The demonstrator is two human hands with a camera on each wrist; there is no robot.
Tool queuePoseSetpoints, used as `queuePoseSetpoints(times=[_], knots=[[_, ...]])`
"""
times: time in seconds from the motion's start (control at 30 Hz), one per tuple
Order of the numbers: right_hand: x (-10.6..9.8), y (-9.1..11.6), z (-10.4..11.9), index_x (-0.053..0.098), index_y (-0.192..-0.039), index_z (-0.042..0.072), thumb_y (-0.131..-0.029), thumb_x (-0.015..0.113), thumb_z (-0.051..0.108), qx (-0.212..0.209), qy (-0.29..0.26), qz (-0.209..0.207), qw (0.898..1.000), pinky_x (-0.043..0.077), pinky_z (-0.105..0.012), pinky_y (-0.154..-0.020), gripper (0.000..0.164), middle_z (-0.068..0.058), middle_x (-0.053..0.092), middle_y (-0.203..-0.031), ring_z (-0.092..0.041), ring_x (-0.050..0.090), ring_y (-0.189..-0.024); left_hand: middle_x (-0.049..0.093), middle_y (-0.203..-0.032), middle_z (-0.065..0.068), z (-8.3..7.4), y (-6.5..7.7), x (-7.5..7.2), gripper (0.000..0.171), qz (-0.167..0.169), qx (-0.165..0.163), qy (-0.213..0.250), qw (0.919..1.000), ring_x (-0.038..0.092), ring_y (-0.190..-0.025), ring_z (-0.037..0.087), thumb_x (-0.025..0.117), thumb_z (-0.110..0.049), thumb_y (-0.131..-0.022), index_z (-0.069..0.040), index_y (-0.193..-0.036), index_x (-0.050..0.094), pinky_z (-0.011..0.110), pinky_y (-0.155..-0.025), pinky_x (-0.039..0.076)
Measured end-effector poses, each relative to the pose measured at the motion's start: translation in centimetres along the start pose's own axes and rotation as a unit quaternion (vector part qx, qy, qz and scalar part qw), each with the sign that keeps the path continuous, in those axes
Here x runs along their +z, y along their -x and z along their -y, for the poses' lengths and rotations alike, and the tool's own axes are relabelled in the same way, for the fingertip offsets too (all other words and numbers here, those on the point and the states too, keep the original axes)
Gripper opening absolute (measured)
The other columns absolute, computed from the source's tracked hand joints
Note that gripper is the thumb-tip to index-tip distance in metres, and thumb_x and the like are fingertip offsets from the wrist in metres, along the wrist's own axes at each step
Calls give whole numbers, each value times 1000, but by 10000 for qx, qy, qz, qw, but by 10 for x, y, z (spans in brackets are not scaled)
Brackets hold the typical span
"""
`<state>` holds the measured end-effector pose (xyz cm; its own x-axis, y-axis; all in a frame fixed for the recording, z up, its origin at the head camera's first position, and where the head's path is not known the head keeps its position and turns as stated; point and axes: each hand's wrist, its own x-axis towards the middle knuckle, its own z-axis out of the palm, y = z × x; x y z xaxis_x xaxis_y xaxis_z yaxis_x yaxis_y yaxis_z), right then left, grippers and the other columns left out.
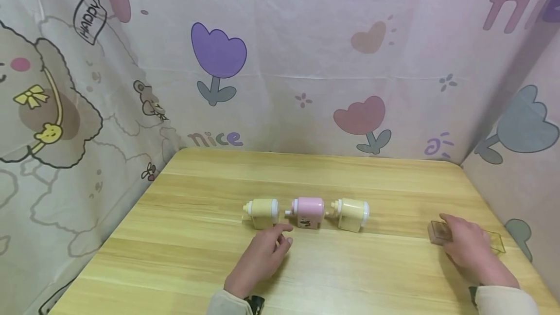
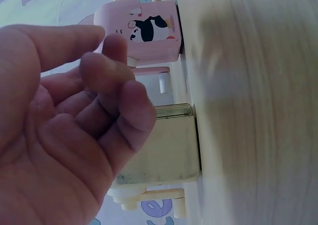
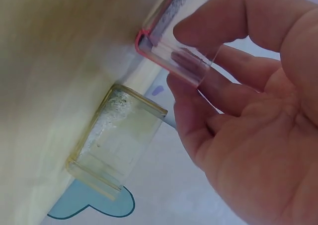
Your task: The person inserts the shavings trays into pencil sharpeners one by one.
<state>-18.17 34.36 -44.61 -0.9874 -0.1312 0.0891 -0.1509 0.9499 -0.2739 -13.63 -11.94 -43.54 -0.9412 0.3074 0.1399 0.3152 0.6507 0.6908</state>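
Note:
Three crank pencil sharpeners stand in a row: a left yellow sharpener (image 1: 263, 213), a pink sharpener (image 1: 311, 210) with a panda picture, and a right yellow sharpener (image 1: 353, 214). My left hand (image 1: 262, 256) hovers just in front of the left yellow one, fingers loosely bent and holding nothing. In the left wrist view, the pink sharpener (image 2: 149, 34) lies beyond the fingertips. At the table's right side, my right hand (image 1: 470, 247) pinches a clear pink-edged shavings drawer (image 3: 179, 68) between thumb and fingers. Beside it sits a clear yellow-edged drawer (image 3: 119, 135) with pale residue inside.
The wooden table (image 1: 175, 237) is bordered by a printed cloth (image 1: 284, 52) at the back and both sides. The drawers lie close to the table's right edge.

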Motion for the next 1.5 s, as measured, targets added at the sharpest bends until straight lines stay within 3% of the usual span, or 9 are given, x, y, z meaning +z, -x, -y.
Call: queuePoseSetpoints(times=[0.2,0.47,0.9,1.1,1.33,1.5], knots=[[-3,-1,3,40,-128,-17,-59,66,-6,-120,-314,17,9994,36,-69,-88,74,-43,45,-123,-61,42,-108,53,-78,-11,-1,0,0,33,49,-8,-27,10000,48,-64,4,53,-27,-97,-6,-122,58,26,-64,44],[-7,1,7,41,-129,-15,-66,67,0,-107,-473,237,9985,39,-67,-86,70,-39,47,-124,-60,43,-110,53,-76,-11,0,0,1,33,183,-41,25,9998,47,-63,4,53,-27,-97,-4,-121,59,26,-65,44],[-1,4,21,54,-127,-1,-74,75,20,-305,-875,133,9956,39,-67,-85,61,-29,57,-121,-53,50,-108,53,-76,-12,0,0,2,33,222,-42,-23,9997,48,-64,3,54,-27,-96,-4,-120,59,27,-68,44],[-2,4,31,56,-128,8,-74,76,24,-411,-1138,255,9923,47,-58,-78,60,-17,62,-113,-38,57,-100,54,-77,-12,1,0,3,35,276,-52,-9,9996,49,-65,4,54,-28,-96,-4,-121,59,27,-68,45],[-1,5,49,59,-125,15,-69,77,21,-558,-1510,606,9851,48,-38,-74,58,-3,62,-109,-21,56,-94,54,-77,-12,1,0,3,35,352,-56,40,9994,50,-65,3,55,-27,-96,-3,-121,58,27,-68,46],[3,5,59,61,-119,18,-66,75,17,-839,-1819,752,9768,48,-30,-72,54,2,60,-102,-12,53,-87,54,-78,-12,0,0,2,35,351,-70,69,9993,50,-65,3,55,-28,-96,-3,-121,58,27,-67,46]])
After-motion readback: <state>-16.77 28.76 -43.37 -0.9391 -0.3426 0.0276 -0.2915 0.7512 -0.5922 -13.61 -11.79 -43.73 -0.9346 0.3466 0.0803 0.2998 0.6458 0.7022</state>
